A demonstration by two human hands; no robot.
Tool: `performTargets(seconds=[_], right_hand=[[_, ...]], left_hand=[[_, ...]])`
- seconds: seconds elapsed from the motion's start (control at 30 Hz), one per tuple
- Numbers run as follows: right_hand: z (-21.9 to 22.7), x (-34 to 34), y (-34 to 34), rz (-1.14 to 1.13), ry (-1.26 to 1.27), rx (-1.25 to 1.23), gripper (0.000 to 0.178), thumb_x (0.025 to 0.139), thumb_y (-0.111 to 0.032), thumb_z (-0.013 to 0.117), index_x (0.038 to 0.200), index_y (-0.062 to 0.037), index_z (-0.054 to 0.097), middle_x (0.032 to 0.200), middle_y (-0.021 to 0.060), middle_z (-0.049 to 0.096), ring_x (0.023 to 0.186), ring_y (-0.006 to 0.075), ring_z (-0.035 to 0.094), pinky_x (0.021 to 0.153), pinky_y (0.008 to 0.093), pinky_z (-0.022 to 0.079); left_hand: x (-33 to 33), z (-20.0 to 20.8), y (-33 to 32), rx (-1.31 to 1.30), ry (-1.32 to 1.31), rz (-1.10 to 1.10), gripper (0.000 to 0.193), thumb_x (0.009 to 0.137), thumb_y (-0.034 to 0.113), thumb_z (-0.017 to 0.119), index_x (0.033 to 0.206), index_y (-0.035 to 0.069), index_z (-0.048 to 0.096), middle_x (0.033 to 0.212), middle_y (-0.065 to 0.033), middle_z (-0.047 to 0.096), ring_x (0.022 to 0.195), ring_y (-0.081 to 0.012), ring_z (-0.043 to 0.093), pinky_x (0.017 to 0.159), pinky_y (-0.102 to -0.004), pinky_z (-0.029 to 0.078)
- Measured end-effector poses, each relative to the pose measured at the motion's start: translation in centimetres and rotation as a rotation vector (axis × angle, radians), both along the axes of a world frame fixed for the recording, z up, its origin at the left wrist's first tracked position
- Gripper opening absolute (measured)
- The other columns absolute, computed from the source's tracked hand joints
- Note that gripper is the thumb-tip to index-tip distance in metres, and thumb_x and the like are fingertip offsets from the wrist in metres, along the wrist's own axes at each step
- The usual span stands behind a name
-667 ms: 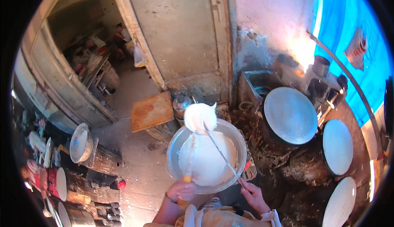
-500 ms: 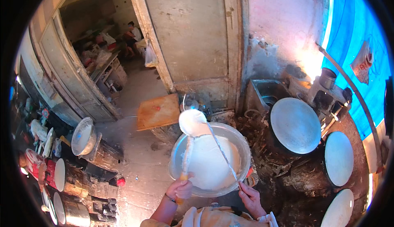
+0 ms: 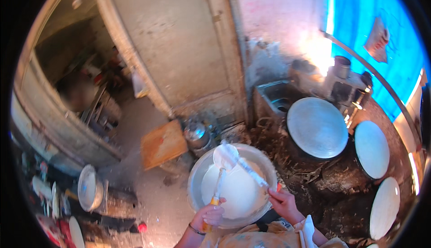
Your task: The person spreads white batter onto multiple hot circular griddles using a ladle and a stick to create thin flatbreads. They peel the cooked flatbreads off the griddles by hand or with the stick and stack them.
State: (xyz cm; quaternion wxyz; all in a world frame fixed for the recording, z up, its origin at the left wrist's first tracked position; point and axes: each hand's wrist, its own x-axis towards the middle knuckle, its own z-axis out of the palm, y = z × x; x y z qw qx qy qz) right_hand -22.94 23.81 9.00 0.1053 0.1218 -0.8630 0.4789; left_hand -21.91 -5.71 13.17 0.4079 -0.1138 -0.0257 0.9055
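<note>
My left hand (image 3: 210, 217) is closed around the yellow grip of a ladle (image 3: 226, 157). Its round, white-coated head is raised over the far part of a wide metal basin (image 3: 194, 186). White stuff (image 3: 235, 196), smooth on top, fills part of the basin; I cannot tell if it is liquid or batter. Between the fingers of my right hand (image 3: 285, 205) is a thin, whitish stick (image 3: 252, 173), blurred by motion. The stick slants up to the ladle's head, and its far end seems to touch the rim there.
A brown board (image 3: 164, 144) on a stand and a metal pot (image 3: 196, 133) stand beyond the basin. Large round lids (image 3: 317, 127) cover soot-dark stoves on the right. At the left a metal bowl (image 3: 90, 188) rests on a block. A door (image 3: 175, 37) rises behind.
The ladle's head has come back from the basin's far rim to over its inside. The stick in my right hand has swung with it and slants more. My view has turned slightly.
</note>
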Motion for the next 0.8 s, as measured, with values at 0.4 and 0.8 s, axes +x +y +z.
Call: performTargets(seconds=[0.4, 0.8], right_hand=[[-0.2, -4.1, 14.1, -0.519, 0.12, -0.186, 0.034, 0.076, -0.001, 0.062, 0.109, -0.0018, 0.057, 0.08, 0.0166, 0.06, 0.068, 0.0285, 0.06, 0.061, 0.033, 0.048], [-6.3, -7.0, 24.8, -0.892, -0.144, -0.796, 0.032, 0.081, -0.006, 0.06, 0.111, 0.0048, 0.055, 0.092, 0.0085, 0.064, 0.083, 0.0097, 0.058, 0.073, 0.0239, 0.047]], left_hand=[[-13.8, 7.9, 25.8, -0.473, 0.468, -0.417, 0.035, 0.095, 0.025, 0.041, 0.128, 0.015, 0.037, 0.061, 0.0043, 0.032, 0.044, 0.0007, 0.029, 0.04, -0.0134, 0.027], [-20.9, -0.1, 47.6, -0.878, 0.691, -0.5, 0.053, 0.086, 0.008, 0.046, 0.133, 0.019, 0.022, 0.061, -0.0006, 0.039, 0.044, -0.0075, 0.037, 0.039, -0.0209, 0.035]])
